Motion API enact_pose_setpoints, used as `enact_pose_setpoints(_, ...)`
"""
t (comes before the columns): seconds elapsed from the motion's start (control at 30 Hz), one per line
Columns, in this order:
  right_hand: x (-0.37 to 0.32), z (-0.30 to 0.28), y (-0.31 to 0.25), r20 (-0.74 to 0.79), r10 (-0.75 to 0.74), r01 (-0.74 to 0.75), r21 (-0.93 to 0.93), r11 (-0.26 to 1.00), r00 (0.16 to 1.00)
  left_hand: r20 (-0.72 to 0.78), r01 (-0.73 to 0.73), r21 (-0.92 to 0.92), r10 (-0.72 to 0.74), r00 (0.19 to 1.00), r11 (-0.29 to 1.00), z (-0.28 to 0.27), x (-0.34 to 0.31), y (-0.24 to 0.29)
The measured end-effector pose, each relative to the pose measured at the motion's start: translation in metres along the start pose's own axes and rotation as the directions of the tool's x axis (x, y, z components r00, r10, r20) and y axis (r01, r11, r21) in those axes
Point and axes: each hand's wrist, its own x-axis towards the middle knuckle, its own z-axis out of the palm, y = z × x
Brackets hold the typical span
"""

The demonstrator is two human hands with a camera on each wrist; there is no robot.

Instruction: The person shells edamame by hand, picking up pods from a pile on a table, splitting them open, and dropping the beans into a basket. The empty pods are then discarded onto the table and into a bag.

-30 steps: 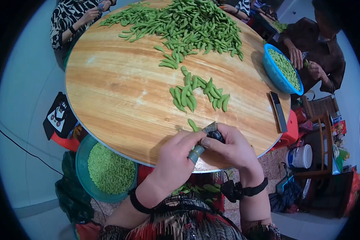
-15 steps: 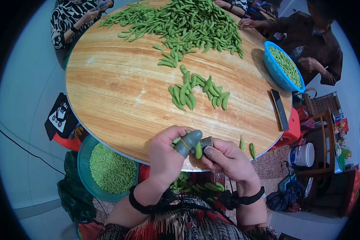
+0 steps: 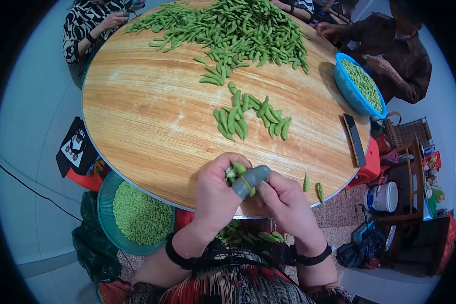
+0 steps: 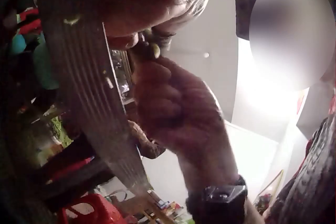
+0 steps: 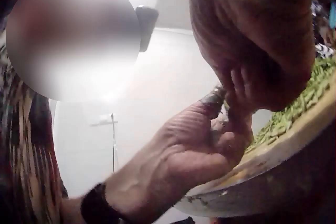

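Observation:
Over the table's near edge, my left hand (image 3: 215, 190) holds green edamame pods (image 3: 239, 168) in its curled fingers. Its thumb wears a grey-green cover (image 3: 256, 177) wrapped with a yellow band, and this lies across a pod (image 3: 252, 192) between the two hands. My right hand (image 3: 291, 202) pinches the far end of that pod, its fingertips right beside the thumb cover. In the left wrist view a bit of green bean (image 4: 156, 50) shows where the fingertips meet. The palms hide most of what is held.
A large heap of edamame pods (image 3: 248, 30) covers the round wooden table's (image 3: 142, 116) far side; a smaller cluster (image 3: 233, 119) lies nearer. Two pods (image 3: 319, 192) lie by the right edge. A blue bowl (image 3: 339, 86) and teal basket (image 3: 104, 223) hold shelled beans. A phone (image 3: 354, 139) lies at right.
My left thumb with its cover has swung right over a pod at my right fingertips. Two pods now show by the right edge. The person at right has reached a hand toward the heap.

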Motion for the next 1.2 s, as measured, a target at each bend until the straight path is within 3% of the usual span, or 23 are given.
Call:
enact_pose_setpoints(0.03,0.002,0.001,0.001,-0.080,-0.207,0.162,-0.379,0.911,0.975,-0.001,-0.001,0.000,0.001,1.000,1.000,-0.001,0.003,-0.003)
enact_pose_setpoints(0.13,0.011,-0.006,-0.001,-0.107,-0.142,0.091,-0.383,0.919,0.984,-0.073,-0.134,0.144,0.146,0.987,0.980,-0.002,0.009,-0.009)
enact_pose_setpoints(0.17,0.014,-0.009,-0.001,-0.105,-0.145,0.094,-0.386,0.918,0.984,-0.073,-0.038,-0.034,0.036,0.997,0.999,-0.002,0.008,-0.004)
enact_pose_setpoints(0.2,0.016,-0.012,-0.001,-0.104,-0.065,0.040,-0.233,0.972,0.992,-0.053,0.058,-0.210,-0.071,0.996,0.976,-0.002,0.008,0.000)
enact_pose_setpoints(0.23,0.019,-0.014,-0.001,-0.090,0.013,-0.019,-0.074,0.997,0.996,-0.053,0.052,-0.211,-0.064,0.997,0.976,-0.003,0.010,0.000)
enact_pose_setpoints(0.3,0.022,-0.011,0.000,-0.100,-0.012,0.005,-0.063,0.998,0.995,-0.012,0.166,-0.399,-0.187,0.982,0.902,-0.007,0.011,0.000)
enact_pose_setpoints(0.37,0.023,-0.003,0.000,-0.108,-0.035,0.031,-0.045,0.998,0.994,0.015,0.162,-0.474,-0.176,0.984,0.865,-0.010,0.012,-0.004)
enact_pose_setpoints(0.4,0.022,0.003,-0.001,-0.133,-0.194,0.166,-0.196,0.966,0.972,0.042,0.161,-0.549,-0.166,0.985,0.820,-0.012,0.012,-0.004)
enact_pose_setpoints(0.43,0.021,0.009,-0.001,-0.135,-0.349,0.286,-0.343,0.895,0.928,0.036,0.158,-0.548,-0.165,0.986,0.821,-0.010,0.010,-0.002)
enact_pose_setpoints(0.47,0.019,0.016,-0.001,-0.131,-0.347,0.287,-0.340,0.896,0.929,-0.062,0.148,-0.490,-0.204,0.977,0.859,-0.004,0.007,0.002)
enact_pose_setpoints(0.5,0.018,0.023,-0.001,-0.125,-0.415,0.283,-0.554,0.783,0.901,-0.161,0.146,-0.427,-0.233,0.959,0.892,0.002,0.006,0.004)
enact_pose_setpoints(0.53,0.018,0.028,-0.001,-0.102,-0.478,0.256,-0.738,0.625,0.873,-0.163,0.147,-0.428,-0.236,0.958,0.892,0.005,0.006,0.001)
enact_pose_setpoints(0.6,0.018,0.029,0.000,-0.106,-0.474,0.239,-0.756,0.610,0.874,-0.207,-0.019,-0.298,-0.045,0.977,0.954,0.008,0.010,-0.007)
enact_pose_setpoints(0.7,0.020,0.021,0.002,-0.109,-0.473,0.271,-0.699,0.662,0.874,-0.123,0.016,-0.284,-0.053,0.991,0.959,0.003,0.009,-0.013)
enact_pose_setpoints(0.77,0.021,0.017,0.008,-0.170,-0.409,0.290,-0.472,0.832,0.896,-0.126,0.040,-0.282,-0.078,0.989,0.959,0.008,0.007,-0.009)
enact_pose_setpoints(0.8,0.019,0.019,0.007,-0.151,-0.399,0.293,-0.460,0.838,0.905,-0.144,0.060,-0.277,-0.103,0.984,0.959,0.008,0.005,-0.007)
enact_pose_setpoints(0.87,0.015,0.030,0.005,-0.225,-0.543,0.234,-0.724,0.649,0.809,-0.169,0.077,-0.329,-0.138,0.976,0.941,0.009,-0.001,-0.007)
enact_pose_setpoints(0.93,0.016,0.038,0.007,-0.187,-0.582,0.260,-0.758,0.598,0.791,-0.206,-0.013,-0.390,-0.073,0.976,0.921,0.011,-0.003,-0.018)
enact_pose_setpoints(1.0,0.015,0.045,0.007,-0.157,-0.641,0.244,-0.836,0.492,0.752,-0.214,0.010,-0.439,-0.115,0.970,0.898,0.006,-0.010,-0.014)
enact_pose_setpoints(1.07,0.018,0.049,0.007,-0.150,-0.655,0.265,-0.831,0.489,0.741,-0.200,0.037,-0.501,-0.158,0.967,0.864,0.000,-0.017,-0.007)
enact_pose_setpoints(1.13,0.019,0.045,0.006,-0.300,-0.413,0.297,-0.364,0.883,0.860,-0.190,0.056,-0.490,-0.169,0.967,0.870,-0.017,-0.028,-0.001)
enact_pose_setpoints(1.17,0.013,0.042,-0.002,-0.330,-0.170,0.171,-0.025,0.985,0.929,-0.194,-0.068,-0.481,-0.031,0.981,0.874,-0.032,-0.036,0.000)
enact_pose_setpoints(1.2,0.009,0.032,-0.006,-0.244,-0.122,0.134,0.033,0.990,0.962,-0.197,-0.187,-0.471,0.104,0.975,0.862,-0.052,-0.045,-0.001)
